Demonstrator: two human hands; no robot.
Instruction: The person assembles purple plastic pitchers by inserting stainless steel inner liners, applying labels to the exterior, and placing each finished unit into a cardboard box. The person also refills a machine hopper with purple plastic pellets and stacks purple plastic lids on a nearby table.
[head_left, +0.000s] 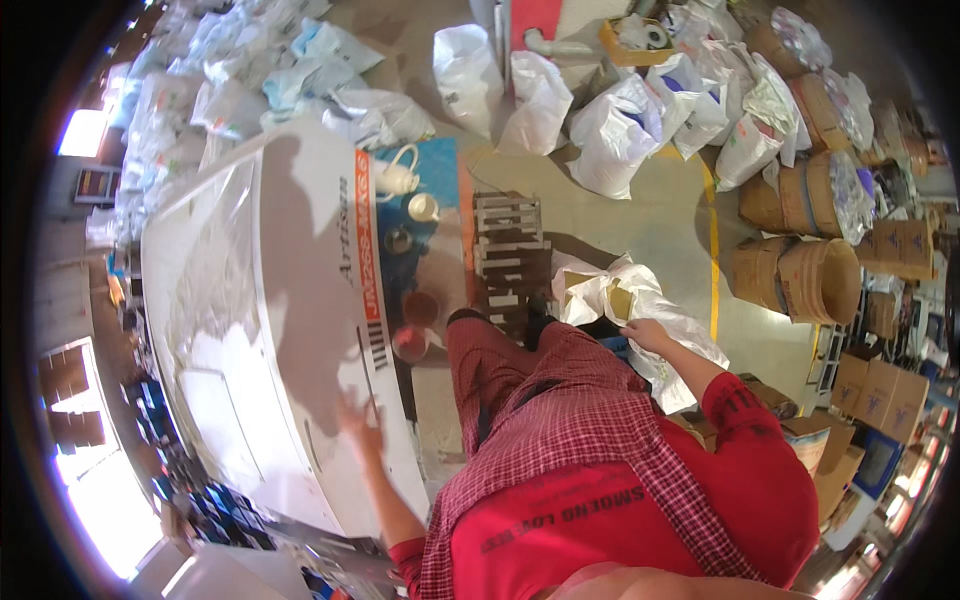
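Note:
My left hand (360, 425) is at the side panel of a large white machine (325, 250), its fingers spread and slightly blurred. Nothing shows in it. Whether the fingertips touch the panel I cannot tell. On my right, a white woven sack (675, 350) stands beside my leg with its mouth open. My right hand (648, 335) is closed at the rim of that sack, fingertips on its edge. Something yellowish shows inside the sack's mouth.
A slatted wooden pallet (510, 240) lies ahead of my feet. Alongside the machine stand a white kettle (397, 177), a cream mug (423, 208) and reddish containers (415, 310). Full white sacks (617, 135) line the far side; round cardboard drums (815, 278) stand right.

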